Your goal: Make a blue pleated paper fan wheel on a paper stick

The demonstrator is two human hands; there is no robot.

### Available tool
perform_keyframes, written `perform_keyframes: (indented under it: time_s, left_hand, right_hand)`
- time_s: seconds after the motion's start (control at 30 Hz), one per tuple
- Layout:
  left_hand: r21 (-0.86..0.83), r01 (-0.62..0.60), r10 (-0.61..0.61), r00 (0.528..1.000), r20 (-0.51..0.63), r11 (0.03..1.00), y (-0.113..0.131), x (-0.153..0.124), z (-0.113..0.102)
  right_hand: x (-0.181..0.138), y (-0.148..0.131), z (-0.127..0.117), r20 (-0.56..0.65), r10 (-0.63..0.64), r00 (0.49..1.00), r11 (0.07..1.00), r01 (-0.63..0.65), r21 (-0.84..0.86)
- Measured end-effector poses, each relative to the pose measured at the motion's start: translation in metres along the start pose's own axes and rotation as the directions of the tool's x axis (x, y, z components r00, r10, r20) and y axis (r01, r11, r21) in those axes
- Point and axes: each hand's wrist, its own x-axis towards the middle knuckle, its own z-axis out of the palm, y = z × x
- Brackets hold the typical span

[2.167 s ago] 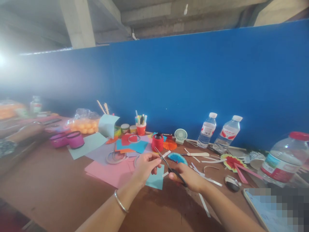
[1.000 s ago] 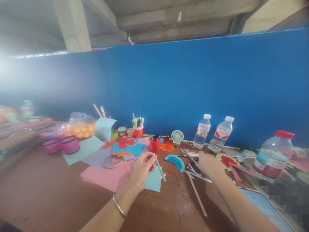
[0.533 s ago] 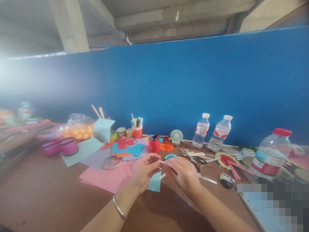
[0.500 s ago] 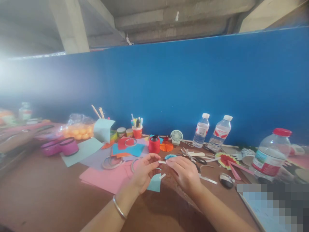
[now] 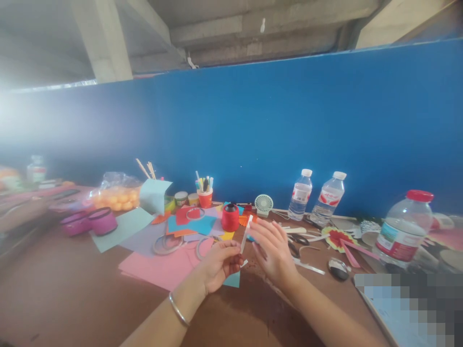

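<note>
My left hand (image 5: 222,262) pinches the lower end of a narrow white strip (image 5: 246,235) between thumb and fingers. The strip stands steeply, leaning a little right at its top. Close on its right is my right hand (image 5: 273,250), fingers stretched out and thumb apart from them. Its fingertips are at the upper part of the strip; whether they press on it I cannot tell. A bit of blue paper (image 5: 250,238) shows between the strip and my right hand, mostly hidden. Just beyond my hands stands a red spool of thread (image 5: 230,219).
Pink paper sheets (image 5: 159,270) and tape rolls (image 5: 168,244) lie left of my hands. Behind stand a pen cup (image 5: 205,197) and a small fan (image 5: 264,205). To the right are scissors (image 5: 300,239), a computer mouse (image 5: 339,269), a paper rosette (image 5: 338,238) and a large water bottle (image 5: 405,231).
The white strip has swung from nearly level to steep. My right hand has lifted its fingers and straightened them. The blue pleated paper is now mostly covered by that hand.
</note>
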Motion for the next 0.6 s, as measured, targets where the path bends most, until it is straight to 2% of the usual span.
perform_keyframes:
  time_s: [0.03,0.07,0.1,0.13,0.2,0.27,0.33,0.43,0.53,0.6]
  left_hand:
    - [-0.009,-0.014,0.014,1.000,-0.014,1.000,0.000,0.000,0.000]
    - [-0.010,-0.028,0.027,0.999,-0.021,1.000,0.000,0.000,0.000]
    - [0.000,-0.039,0.039,0.999,-0.018,0.999,0.000,0.000,0.000]
    - [0.022,-0.046,0.046,0.999,-0.011,0.999,0.000,0.000,0.000]
    - [0.100,-0.054,0.054,0.999,0.005,0.994,-0.002,0.000,0.002]
    - [0.197,-0.059,0.055,0.998,0.025,0.979,-0.005,0.000,0.005]
    - [0.262,-0.070,0.060,0.997,0.047,0.963,-0.007,-0.001,0.007]
    - [0.208,-0.171,0.161,0.985,0.061,0.963,-0.007,0.000,0.007]
    - [0.129,-0.303,0.306,0.952,0.002,0.944,-0.003,0.001,0.005]
    - [0.120,-0.339,0.342,0.940,-0.006,0.933,-0.001,0.002,0.003]
  right_hand:
    - [0.000,-0.002,0.002,-0.025,0.131,0.991,0.989,-0.129,0.067]
    - [0.000,-0.005,0.004,-0.028,0.284,0.958,0.946,-0.275,0.171]
    - [0.001,-0.007,0.007,0.011,0.440,0.898,0.856,-0.423,0.299]
    - [0.002,-0.009,0.009,0.098,0.562,0.821,0.722,-0.545,0.427]
    - [0.004,-0.013,0.012,0.325,0.659,0.679,0.413,-0.687,0.598]
    - [0.006,-0.015,0.014,0.469,0.649,0.599,0.188,-0.723,0.665]
    - [0.007,-0.015,0.014,0.512,0.645,0.567,0.077,-0.715,0.695]
    - [0.006,-0.015,0.013,0.558,0.617,0.554,0.005,-0.713,0.701]
    - [0.004,-0.017,0.012,0.619,0.542,0.569,-0.005,-0.734,0.679]
    - [0.003,-0.020,0.013,0.636,0.500,0.588,0.015,-0.741,0.672]
